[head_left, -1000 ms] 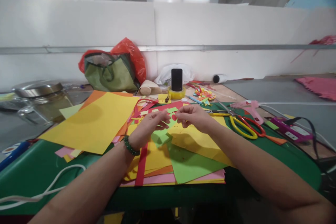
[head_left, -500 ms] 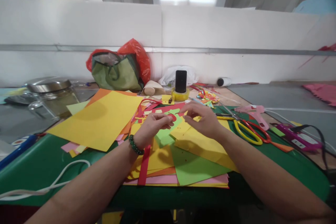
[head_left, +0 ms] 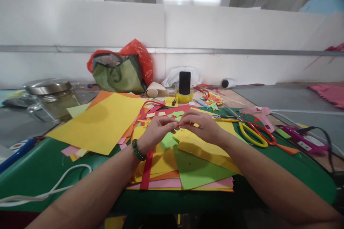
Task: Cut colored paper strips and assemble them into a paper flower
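My left hand (head_left: 159,129), with a green beaded bracelet (head_left: 138,150) at its wrist, is closed in a pinch on a small red paper piece (head_left: 178,124), mostly hidden by the fingers. Fingertip to fingertip with it, my right hand (head_left: 202,125) pinches the same piece from the other side. Both hands hover over yellow paper sheets (head_left: 206,146) and a green sheet (head_left: 200,171). A red paper strip (head_left: 146,171) lies below my left wrist. Small green paper bits (head_left: 176,113) lie just beyond the fingers.
Scissors with yellow and red handles (head_left: 255,134), a pink glue gun (head_left: 259,116) and a purple power strip (head_left: 305,139) lie at right. A large yellow sheet (head_left: 104,121) and glass jar (head_left: 55,100) are at left. A phone (head_left: 185,83) stands on yellow tape (head_left: 185,96).
My right hand has come left and down to meet my left hand at the red paper piece. The piece, more visible before, is now mostly covered by fingers.
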### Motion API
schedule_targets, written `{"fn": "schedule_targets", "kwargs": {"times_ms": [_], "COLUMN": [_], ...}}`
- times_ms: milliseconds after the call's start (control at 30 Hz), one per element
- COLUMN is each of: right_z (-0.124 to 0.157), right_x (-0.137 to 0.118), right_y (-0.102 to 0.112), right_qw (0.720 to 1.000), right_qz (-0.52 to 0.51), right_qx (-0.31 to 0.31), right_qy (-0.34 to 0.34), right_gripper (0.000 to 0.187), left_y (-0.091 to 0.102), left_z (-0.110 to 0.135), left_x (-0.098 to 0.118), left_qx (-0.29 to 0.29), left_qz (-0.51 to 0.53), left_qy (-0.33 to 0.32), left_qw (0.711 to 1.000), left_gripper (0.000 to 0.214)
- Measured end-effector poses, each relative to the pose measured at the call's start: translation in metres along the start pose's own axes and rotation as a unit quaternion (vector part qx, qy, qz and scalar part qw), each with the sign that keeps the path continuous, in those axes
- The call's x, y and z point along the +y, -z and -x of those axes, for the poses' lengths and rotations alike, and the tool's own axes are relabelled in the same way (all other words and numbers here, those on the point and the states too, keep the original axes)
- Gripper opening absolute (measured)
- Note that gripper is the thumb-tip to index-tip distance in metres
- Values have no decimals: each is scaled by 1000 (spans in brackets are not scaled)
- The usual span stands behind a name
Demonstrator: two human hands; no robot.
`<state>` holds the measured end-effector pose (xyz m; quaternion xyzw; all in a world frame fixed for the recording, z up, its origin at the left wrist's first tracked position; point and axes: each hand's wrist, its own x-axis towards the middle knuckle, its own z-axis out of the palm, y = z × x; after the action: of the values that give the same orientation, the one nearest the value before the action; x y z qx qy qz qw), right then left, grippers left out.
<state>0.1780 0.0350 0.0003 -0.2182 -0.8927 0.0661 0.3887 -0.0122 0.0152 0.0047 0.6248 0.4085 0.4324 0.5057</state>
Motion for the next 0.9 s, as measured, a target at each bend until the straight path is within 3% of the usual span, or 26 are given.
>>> {"fn": "schedule_targets", "kwargs": {"times_ms": [233,400,667,900], "right_z": [-2,-3,-3,-4], "right_x": [-1,-3,-5,-8], "right_y": [-5,-5,-3,-2], "right_qw": [985,967,945,969], "right_qz": [-87,-141,-217,-121], "right_qx": [19,32,16,8], "right_qy": [-146,-210,-245,-217], "right_gripper": [6,4,16,14], "left_y": [-1,-2,-2,-1], "left_z": [1,2,2,1], "left_x": [-3,-2,-3,-5], "left_qx": [4,5,-8,-6], "left_qz": [31,17,-25,-29], "left_qy": [12,9,-22,-14], "left_qw": [999,1000,999,999], "left_gripper": [14,13,20,23]}}
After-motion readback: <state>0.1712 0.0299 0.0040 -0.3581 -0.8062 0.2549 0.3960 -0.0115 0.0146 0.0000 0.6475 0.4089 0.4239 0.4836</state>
